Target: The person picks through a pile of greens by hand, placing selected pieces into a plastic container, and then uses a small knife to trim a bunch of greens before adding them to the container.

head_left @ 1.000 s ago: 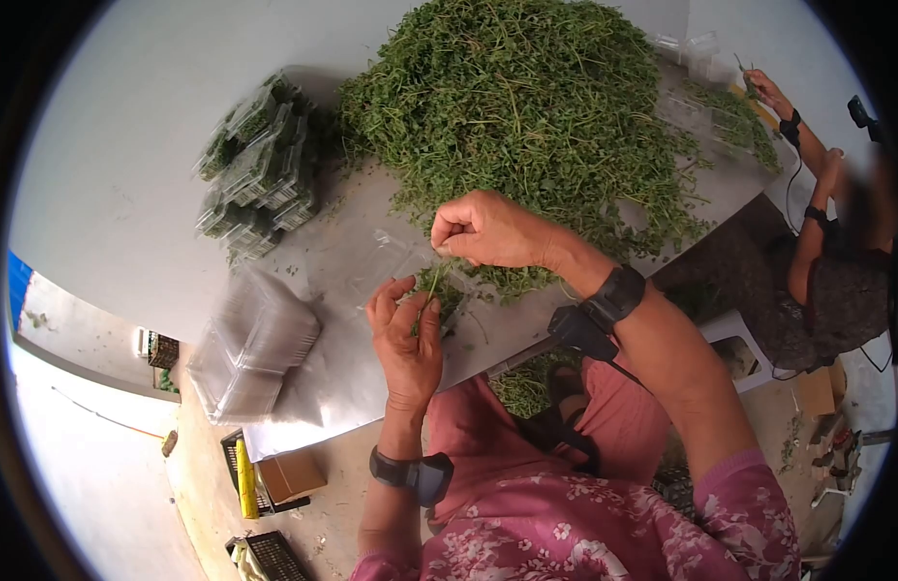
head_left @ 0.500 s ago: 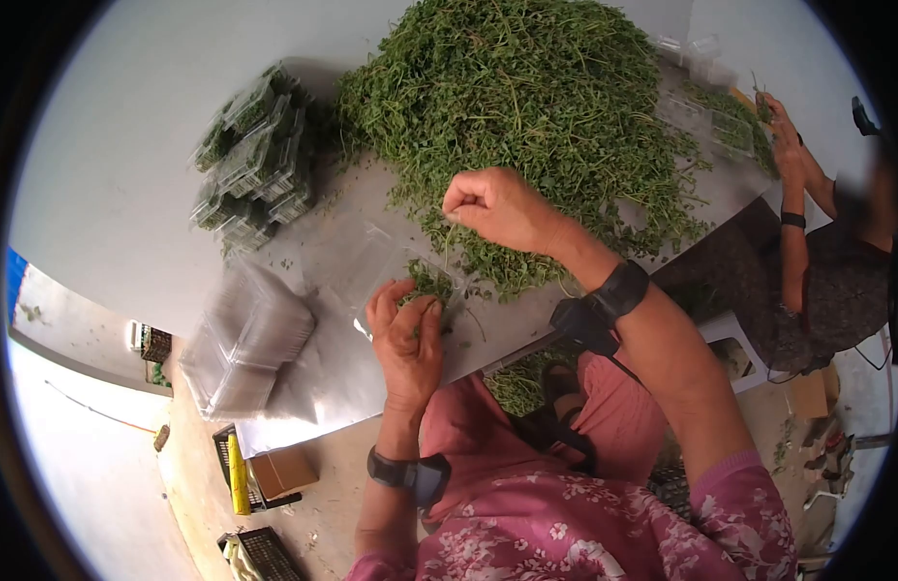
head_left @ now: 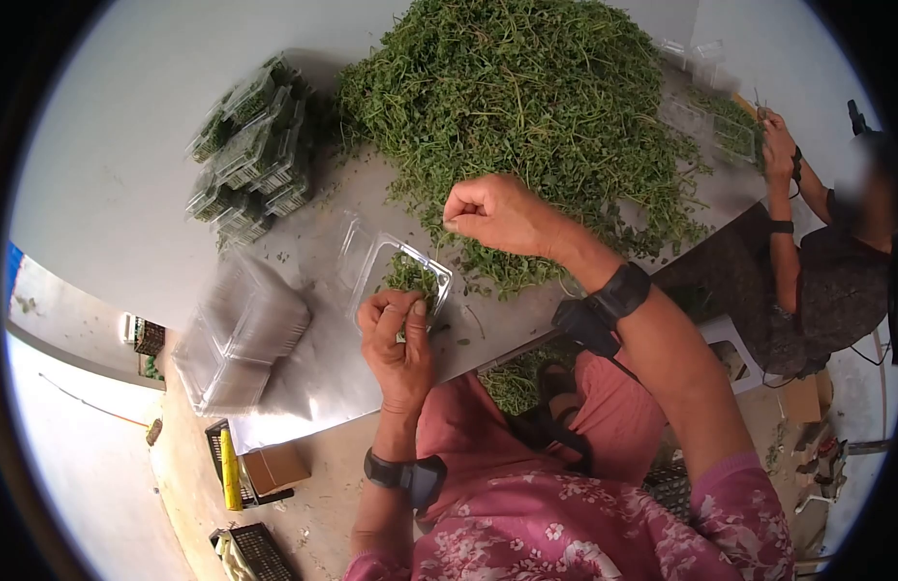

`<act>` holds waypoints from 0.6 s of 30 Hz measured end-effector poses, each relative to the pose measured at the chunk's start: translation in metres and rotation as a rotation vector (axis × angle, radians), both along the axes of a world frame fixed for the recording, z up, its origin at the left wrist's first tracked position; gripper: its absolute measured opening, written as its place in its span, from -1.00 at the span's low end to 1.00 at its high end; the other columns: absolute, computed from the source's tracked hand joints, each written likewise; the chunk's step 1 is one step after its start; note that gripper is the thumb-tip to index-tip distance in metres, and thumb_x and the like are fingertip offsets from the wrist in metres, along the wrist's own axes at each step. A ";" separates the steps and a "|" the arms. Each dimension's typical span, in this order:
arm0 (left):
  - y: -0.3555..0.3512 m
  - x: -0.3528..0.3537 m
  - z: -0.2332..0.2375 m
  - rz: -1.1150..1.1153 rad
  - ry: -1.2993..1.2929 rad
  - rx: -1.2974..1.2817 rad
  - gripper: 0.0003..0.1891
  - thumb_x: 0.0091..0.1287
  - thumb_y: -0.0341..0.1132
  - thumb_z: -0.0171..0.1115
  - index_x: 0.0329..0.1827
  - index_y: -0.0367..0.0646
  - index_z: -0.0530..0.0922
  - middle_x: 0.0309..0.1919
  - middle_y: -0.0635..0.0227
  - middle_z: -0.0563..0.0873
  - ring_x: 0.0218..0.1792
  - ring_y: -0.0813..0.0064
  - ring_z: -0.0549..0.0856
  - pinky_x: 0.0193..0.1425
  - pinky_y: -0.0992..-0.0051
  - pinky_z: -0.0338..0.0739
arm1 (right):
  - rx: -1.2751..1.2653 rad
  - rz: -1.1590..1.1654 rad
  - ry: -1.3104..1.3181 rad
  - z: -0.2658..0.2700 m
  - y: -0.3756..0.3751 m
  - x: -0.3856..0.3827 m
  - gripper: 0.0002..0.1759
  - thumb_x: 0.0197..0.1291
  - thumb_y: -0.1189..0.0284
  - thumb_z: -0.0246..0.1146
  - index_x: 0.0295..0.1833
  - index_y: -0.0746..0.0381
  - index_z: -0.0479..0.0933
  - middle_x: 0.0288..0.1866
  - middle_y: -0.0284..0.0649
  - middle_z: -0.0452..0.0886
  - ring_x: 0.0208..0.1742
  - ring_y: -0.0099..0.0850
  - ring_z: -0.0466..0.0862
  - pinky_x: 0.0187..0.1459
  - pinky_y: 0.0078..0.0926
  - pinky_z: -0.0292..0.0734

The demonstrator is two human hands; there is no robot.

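My left hand (head_left: 398, 344) is closed with thumb and fingers pinched on a small bunch of leafy green sprigs (head_left: 410, 276). The bunch sits over an open clear plastic clamshell box (head_left: 444, 279), whose lid is tipped back at its left. Close to the lower edge of the big heap of green sprigs (head_left: 526, 116), my right hand (head_left: 497, 215) hovers with its fingers curled and thumb pressed to them. Whether anything is between those fingertips is too small to make out.
Filled clamshell boxes (head_left: 250, 150) are stacked at the back left of the table (head_left: 333, 334). Nested clear boxes (head_left: 238, 334) stand near the left edge. At right a co-worker's hands (head_left: 778, 150) are beside another box of sprigs (head_left: 731, 136). Crates (head_left: 255, 552) lie on the floor.
My left hand has shifted slightly left and down, exposing more of the box. A thin stem that hung from my right hand is no longer visible there. The co-worker's hands have moved slightly.
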State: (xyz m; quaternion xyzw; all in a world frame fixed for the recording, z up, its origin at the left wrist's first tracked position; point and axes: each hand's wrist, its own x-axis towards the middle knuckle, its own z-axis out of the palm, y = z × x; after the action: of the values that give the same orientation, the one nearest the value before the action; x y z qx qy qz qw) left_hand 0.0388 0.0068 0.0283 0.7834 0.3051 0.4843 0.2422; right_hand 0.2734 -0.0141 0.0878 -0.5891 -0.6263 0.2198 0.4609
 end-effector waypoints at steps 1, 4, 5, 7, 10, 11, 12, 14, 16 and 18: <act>-0.003 0.001 0.004 0.013 -0.019 -0.021 -0.92 0.37 -0.48 0.35 -0.12 -0.22 0.73 -0.15 0.24 0.67 -0.12 0.32 0.62 0.02 0.42 0.52 | -0.017 0.007 -0.020 0.001 -0.001 -0.002 -0.85 0.23 0.45 0.37 -0.17 0.31 0.68 -0.36 -0.24 0.74 -0.36 -0.52 0.68 -0.26 -0.47 0.59; -0.003 0.001 0.008 0.027 -0.068 -0.006 -0.92 0.40 -0.48 0.33 -0.10 -0.23 0.72 -0.23 0.27 0.66 -0.21 0.37 0.62 -0.06 0.47 0.52 | -0.056 0.033 -0.069 0.002 -0.002 -0.004 -0.86 0.26 0.47 0.36 -0.16 0.32 0.66 -0.34 -0.31 0.72 -0.34 -0.59 0.64 -0.25 -0.52 0.57; -0.003 0.001 0.008 0.027 -0.084 0.013 -0.91 0.41 -0.48 0.32 -0.09 -0.23 0.71 -0.25 0.27 0.65 -0.23 0.39 0.62 -0.09 0.48 0.52 | -0.059 0.046 -0.078 0.001 -0.001 -0.004 -0.86 0.25 0.47 0.37 -0.15 0.33 0.66 -0.34 -0.30 0.72 -0.34 -0.58 0.65 -0.25 -0.52 0.57; -0.001 0.002 0.008 0.023 -0.124 0.031 -0.91 0.43 -0.47 0.31 -0.08 -0.24 0.70 -0.29 0.30 0.64 -0.26 0.43 0.61 -0.11 0.50 0.51 | -0.070 0.070 -0.076 0.002 -0.001 -0.006 -0.85 0.25 0.47 0.37 -0.15 0.33 0.66 -0.34 -0.29 0.72 -0.33 -0.57 0.66 -0.25 -0.52 0.57; -0.003 -0.001 0.012 0.026 -0.178 -0.072 -0.91 0.47 -0.45 0.28 -0.07 -0.26 0.69 -0.30 0.34 0.63 -0.29 0.52 0.59 -0.14 0.56 0.50 | -0.092 0.098 -0.059 0.004 -0.002 -0.010 -0.84 0.25 0.46 0.37 -0.14 0.33 0.66 -0.33 -0.29 0.72 -0.32 -0.57 0.66 -0.25 -0.52 0.57; -0.004 -0.001 0.014 0.028 -0.195 -0.128 -0.91 0.48 -0.44 0.27 -0.07 -0.27 0.68 -0.30 0.36 0.64 -0.29 0.56 0.59 -0.15 0.58 0.50 | -0.098 0.104 -0.065 0.004 -0.002 -0.011 -0.84 0.25 0.46 0.37 -0.14 0.33 0.66 -0.33 -0.29 0.72 -0.32 -0.57 0.66 -0.25 -0.52 0.57; -0.002 -0.002 0.013 0.019 -0.208 -0.151 -0.88 0.50 -0.41 0.26 -0.05 -0.27 0.69 -0.27 0.39 0.65 -0.27 0.59 0.59 -0.13 0.59 0.51 | -0.104 0.110 -0.071 0.005 -0.002 -0.012 -0.84 0.25 0.46 0.37 -0.14 0.33 0.66 -0.33 -0.29 0.72 -0.32 -0.57 0.67 -0.25 -0.52 0.57; 0.002 -0.005 0.011 0.002 -0.236 -0.194 -0.82 0.55 -0.33 0.24 -0.01 -0.27 0.69 -0.21 0.45 0.67 -0.23 0.65 0.60 -0.10 0.61 0.52 | -0.098 0.106 -0.065 0.005 -0.003 -0.014 -0.83 0.25 0.45 0.38 -0.14 0.33 0.66 -0.33 -0.29 0.73 -0.31 -0.57 0.67 -0.26 -0.51 0.57; 0.003 -0.005 0.013 -0.037 -0.291 -0.248 -0.78 0.57 -0.29 0.21 0.02 -0.27 0.69 -0.14 0.40 0.71 -0.15 0.61 0.64 -0.03 0.57 0.54 | -0.093 0.111 -0.058 0.006 -0.003 -0.014 -0.82 0.25 0.44 0.38 -0.13 0.33 0.66 -0.33 -0.29 0.72 -0.31 -0.58 0.67 -0.26 -0.52 0.57; 0.003 -0.005 0.017 -0.066 -0.315 -0.275 -0.74 0.59 -0.24 0.18 0.05 -0.27 0.69 -0.05 0.34 0.74 -0.05 0.57 0.66 0.06 0.53 0.55 | -0.091 0.128 -0.046 0.007 -0.002 -0.015 -0.81 0.26 0.43 0.38 -0.12 0.33 0.66 -0.34 -0.30 0.71 -0.32 -0.59 0.66 -0.27 -0.53 0.57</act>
State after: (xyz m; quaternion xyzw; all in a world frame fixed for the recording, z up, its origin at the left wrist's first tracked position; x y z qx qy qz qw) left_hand 0.0335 0.0100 0.0449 0.6671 0.3010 0.5463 0.4074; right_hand 0.2581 -0.0160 0.0946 -0.5732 -0.6625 0.2635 0.4038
